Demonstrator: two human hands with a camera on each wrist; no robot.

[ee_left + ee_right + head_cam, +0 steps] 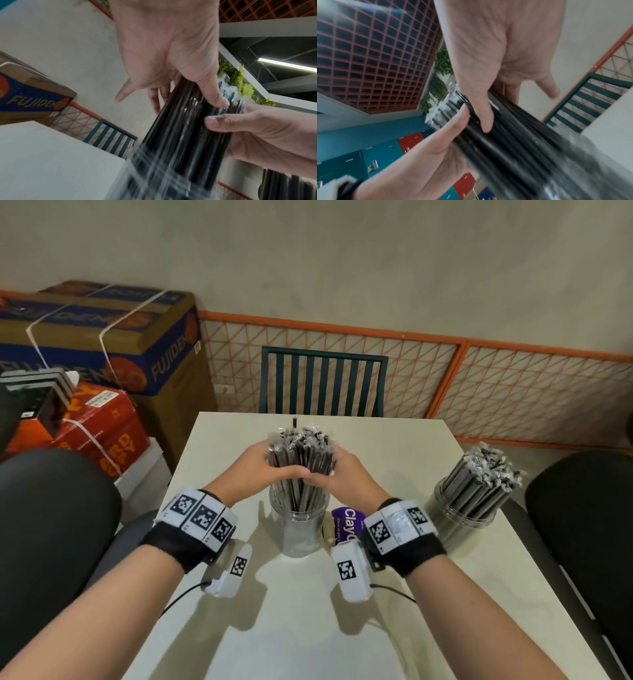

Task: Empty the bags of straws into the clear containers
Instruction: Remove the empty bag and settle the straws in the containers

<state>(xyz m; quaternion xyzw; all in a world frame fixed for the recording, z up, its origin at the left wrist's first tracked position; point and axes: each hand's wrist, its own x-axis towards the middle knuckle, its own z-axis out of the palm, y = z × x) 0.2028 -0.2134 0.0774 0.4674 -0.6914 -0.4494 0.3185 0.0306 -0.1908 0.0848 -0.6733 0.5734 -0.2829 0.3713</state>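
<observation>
A thick bundle of black wrapped straws (300,455) stands upright with its lower ends inside a clear container (298,527) at the table's middle. My left hand (258,462) grips the bundle from the left and my right hand (337,472) grips it from the right, thumbs meeting in front. The left wrist view shows the left thumb (212,93) pressed on the straws (181,135). In the right wrist view, the right thumb (481,115) lies across the straws (513,135). A second clear container (464,505), full of straws, stands at the right.
A purple packet (344,525) lies right of the middle container. A green slatted chair (323,381) faces the white table's (394,457) far edge. Cardboard boxes (102,337) are stacked at the left. Black chair backs (582,508) flank the table.
</observation>
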